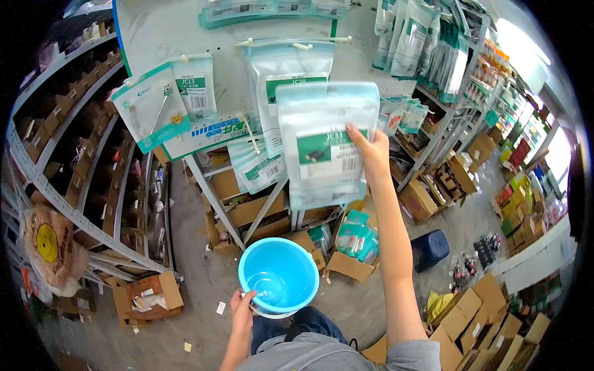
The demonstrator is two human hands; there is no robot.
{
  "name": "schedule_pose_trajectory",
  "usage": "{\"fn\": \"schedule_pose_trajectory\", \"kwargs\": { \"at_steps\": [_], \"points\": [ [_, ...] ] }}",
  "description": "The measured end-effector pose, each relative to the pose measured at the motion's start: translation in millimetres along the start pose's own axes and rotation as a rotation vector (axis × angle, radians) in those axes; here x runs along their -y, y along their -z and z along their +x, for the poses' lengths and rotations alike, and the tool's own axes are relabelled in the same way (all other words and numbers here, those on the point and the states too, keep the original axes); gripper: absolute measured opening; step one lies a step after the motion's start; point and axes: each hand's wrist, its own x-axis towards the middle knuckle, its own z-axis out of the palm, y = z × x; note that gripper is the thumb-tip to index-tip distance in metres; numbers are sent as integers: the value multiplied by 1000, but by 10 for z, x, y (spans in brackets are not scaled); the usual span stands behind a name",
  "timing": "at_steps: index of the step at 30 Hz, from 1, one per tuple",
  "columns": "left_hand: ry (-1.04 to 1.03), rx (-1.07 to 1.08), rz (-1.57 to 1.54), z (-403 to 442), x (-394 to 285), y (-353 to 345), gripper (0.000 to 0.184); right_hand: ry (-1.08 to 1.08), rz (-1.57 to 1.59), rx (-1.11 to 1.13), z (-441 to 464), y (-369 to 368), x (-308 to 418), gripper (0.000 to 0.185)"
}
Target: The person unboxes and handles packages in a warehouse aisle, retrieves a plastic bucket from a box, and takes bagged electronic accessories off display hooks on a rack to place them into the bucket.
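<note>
From my end I have the right hand (374,151) pinching a packet (325,148) at its right edge, near frame centre, in front of the board (161,31); the left hand (242,306) grips the rim of a bucket (281,266), lower centre. Progress, as I judge it: packet taken up and seemingly free of any peg (303,46); it sits above the bucket in frame, well apart from it. Left so far: more pouches (164,102) hanging upper left and upper centre, neither hand on them. Surface: upright, white board; grey floor (204,334) below, paper scraps (221,308) about. Room: shelving (43,164) and sack (49,244) far left, dark-blue jug (431,250) right of centre, cartons (473,312) heaped lower right.
</note>
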Motion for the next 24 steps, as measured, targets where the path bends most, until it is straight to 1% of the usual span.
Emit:
{"fn": "schedule_pose_trajectory", "kwargs": {
  "at_steps": [3, 5, 8, 12, 17, 20, 24],
  "points": [
    [4, -16, -27, -71, 93, -168, 20, 1, 94, 46, 216, -163, 131, 35],
    [6, -44, 30, -117, 144, -252, 17, 14, 183, 94, 325, -241, 148, 37],
    [5, -91, -53, -187, 224, -355, 18, 21, 247, 117, 460, -303, 126, 38],
    [-42, -121, -98, -215, 418, -347, 19, 17, 230, 122, 597, -322, 106, 39],
    [-26, -185, -97, -303, 471, -360, 23, -13, 299, 128, 675, -337, 55, 42],
    [-50, -213, -86, -309, 494, -355, 24, 49, 268, 123, 716, -331, 29, 42],
    [-59, -213, -94, -322, 514, -353, 24, 13, 288, 111, 790, -299, 9, 43]
  ]
}}
